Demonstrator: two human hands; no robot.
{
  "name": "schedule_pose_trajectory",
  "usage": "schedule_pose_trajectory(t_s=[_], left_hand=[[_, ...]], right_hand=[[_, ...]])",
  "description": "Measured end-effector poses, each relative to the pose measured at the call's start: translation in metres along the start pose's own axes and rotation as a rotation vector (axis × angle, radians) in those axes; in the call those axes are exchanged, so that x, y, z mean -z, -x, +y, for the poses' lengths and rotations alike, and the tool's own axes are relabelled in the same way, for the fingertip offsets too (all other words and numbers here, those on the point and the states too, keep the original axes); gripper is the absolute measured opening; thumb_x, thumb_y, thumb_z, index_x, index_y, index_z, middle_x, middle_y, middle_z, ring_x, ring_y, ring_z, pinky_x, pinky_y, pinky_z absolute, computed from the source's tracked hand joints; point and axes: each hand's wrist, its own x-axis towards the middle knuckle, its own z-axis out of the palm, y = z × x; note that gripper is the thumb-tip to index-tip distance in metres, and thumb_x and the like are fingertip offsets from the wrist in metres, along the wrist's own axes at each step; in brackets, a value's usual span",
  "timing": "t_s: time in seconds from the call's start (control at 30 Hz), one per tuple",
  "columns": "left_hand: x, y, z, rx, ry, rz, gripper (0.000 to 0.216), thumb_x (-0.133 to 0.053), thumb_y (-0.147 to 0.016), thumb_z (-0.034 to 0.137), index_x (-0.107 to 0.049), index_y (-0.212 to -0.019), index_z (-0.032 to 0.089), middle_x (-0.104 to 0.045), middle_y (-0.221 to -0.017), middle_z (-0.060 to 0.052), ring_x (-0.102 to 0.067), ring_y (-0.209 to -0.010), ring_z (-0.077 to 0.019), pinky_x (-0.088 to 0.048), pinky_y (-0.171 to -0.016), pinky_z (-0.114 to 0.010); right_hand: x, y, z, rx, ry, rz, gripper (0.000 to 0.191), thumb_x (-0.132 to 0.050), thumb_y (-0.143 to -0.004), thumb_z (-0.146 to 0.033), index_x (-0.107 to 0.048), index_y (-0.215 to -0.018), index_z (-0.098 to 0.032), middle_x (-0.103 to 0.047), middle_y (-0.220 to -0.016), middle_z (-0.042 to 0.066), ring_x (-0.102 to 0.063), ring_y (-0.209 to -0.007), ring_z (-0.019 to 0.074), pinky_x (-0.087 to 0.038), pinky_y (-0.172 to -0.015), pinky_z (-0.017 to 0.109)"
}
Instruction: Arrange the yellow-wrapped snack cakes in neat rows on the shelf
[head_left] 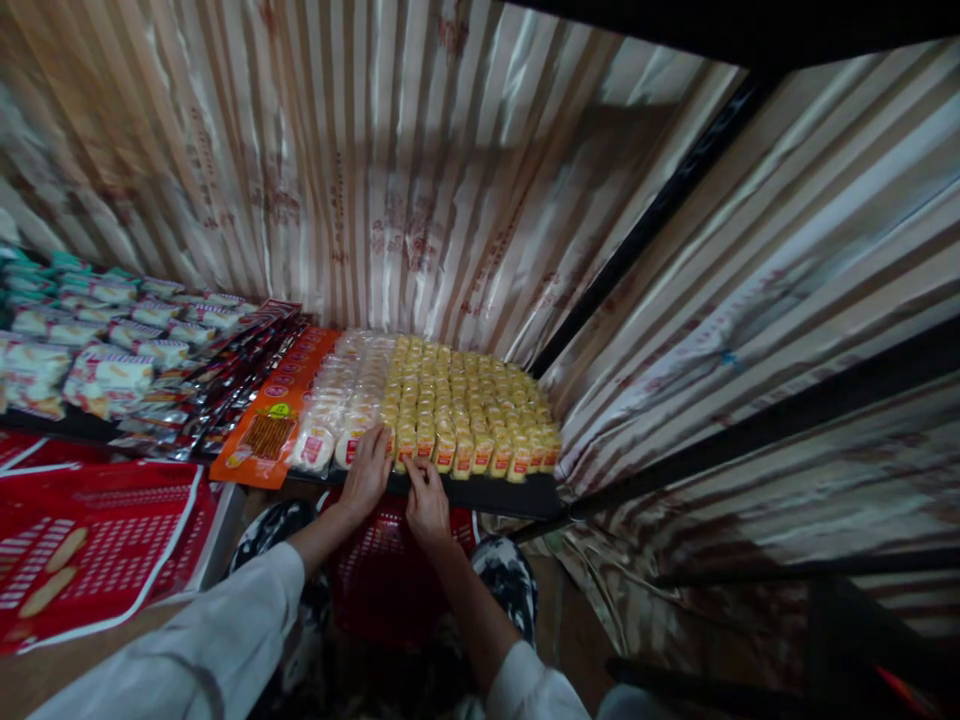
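Rows of small yellow wrapped snack packs [465,410] with red labels stand on a dark shelf [510,497]. My left hand [367,475] lies against the front of the rows, where the yellow packs meet round white packs [313,447] in clear wrap. Its fingers are stretched out, partly covering the nearest packs. Just right of it, my right hand [429,505] touches the front yellow packs with its fingertips, fingers apart and slightly bent. Neither hand visibly lifts a pack.
Left of the white packs lie an orange snack bag [274,410], dark shiny packets [244,370] and white-and-green packets [112,375]. A red basket [150,530] stands at lower left; another red basket [390,570] is below my hands. Striped sheeting [420,180] and dark poles [637,230] border the shelf.
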Motion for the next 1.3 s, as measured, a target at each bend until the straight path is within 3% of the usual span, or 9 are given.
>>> schedule_pose_trajectory(t_s=[0.17,0.33,0.53,0.73,0.87,1.1,1.3], left_hand=[[0.002,-0.004,-0.002,-0.014,0.016,-0.038,0.042,-0.039,-0.090,0.019,-0.040,-0.131,0.013,-0.047,-0.129,-0.018,-0.042,-0.125,-0.0270,-0.039,-0.102,-0.048],[0.001,0.002,0.005,-0.001,0.039,0.000,0.047,-0.045,-0.087,0.020,-0.038,-0.132,0.014,-0.035,-0.139,-0.019,-0.030,-0.133,-0.0307,-0.037,-0.103,-0.051],[0.001,0.003,0.009,-0.022,0.036,0.011,0.050,-0.047,-0.087,0.018,-0.034,-0.135,0.018,-0.029,-0.142,-0.018,-0.026,-0.135,-0.0320,-0.036,-0.103,-0.054],[0.005,0.006,0.011,-0.051,0.005,0.039,0.047,-0.046,-0.086,0.017,-0.037,-0.133,0.016,-0.030,-0.140,-0.019,-0.026,-0.135,-0.0324,-0.036,-0.103,-0.053],[0.008,0.012,0.018,-0.160,-0.034,0.042,0.040,-0.045,-0.087,0.015,-0.046,-0.127,0.016,-0.039,-0.134,-0.017,-0.034,-0.131,-0.0293,-0.039,-0.102,-0.049],[-0.001,0.026,0.043,-0.425,-0.023,-0.131,0.036,-0.037,-0.085,0.009,-0.058,-0.114,0.013,-0.052,-0.126,-0.015,-0.045,-0.122,-0.0251,-0.044,-0.099,-0.043],[-0.024,0.029,0.053,-0.458,0.006,-0.264,0.037,-0.039,-0.083,0.010,-0.058,-0.115,0.009,-0.052,-0.129,-0.018,-0.046,-0.122,-0.0255,-0.042,-0.101,-0.043]], right_hand=[[-0.004,0.002,0.003,0.007,0.025,0.024,0.064,-0.036,-0.074,-0.001,-0.050,-0.131,-0.025,-0.052,-0.106,0.009,-0.053,-0.095,0.0176,-0.050,-0.087,0.030],[-0.006,0.004,0.004,0.009,0.021,0.032,0.065,-0.036,-0.074,-0.001,-0.048,-0.133,-0.026,-0.053,-0.100,0.008,-0.053,-0.095,0.0176,-0.050,-0.087,0.031],[0.003,0.008,0.003,0.090,-0.102,0.079,0.062,-0.035,-0.076,-0.002,-0.045,-0.135,-0.020,-0.051,-0.118,0.011,-0.048,-0.113,0.0181,-0.044,-0.099,0.033],[0.018,0.010,-0.001,-0.042,-0.040,0.189,0.061,-0.036,-0.076,-0.002,-0.046,-0.133,-0.020,-0.047,-0.128,0.012,-0.042,-0.121,0.0218,-0.041,-0.102,0.043],[0.024,0.008,0.003,-0.128,-0.018,0.288,0.061,-0.034,-0.076,-0.003,-0.043,-0.135,-0.018,-0.046,-0.129,0.013,-0.040,-0.123,0.0226,-0.038,-0.102,0.047],[0.026,-0.002,0.018,-0.117,-0.037,0.228,0.062,-0.034,-0.074,-0.002,-0.044,-0.134,-0.014,-0.047,-0.132,0.013,-0.040,-0.124,0.0221,-0.037,-0.105,0.045],[0.039,0.006,0.022,-0.102,-0.060,0.223,0.060,-0.034,-0.072,-0.001,-0.051,-0.128,-0.016,-0.047,-0.133,0.011,-0.039,-0.126,0.0196,-0.035,-0.107,0.041]])
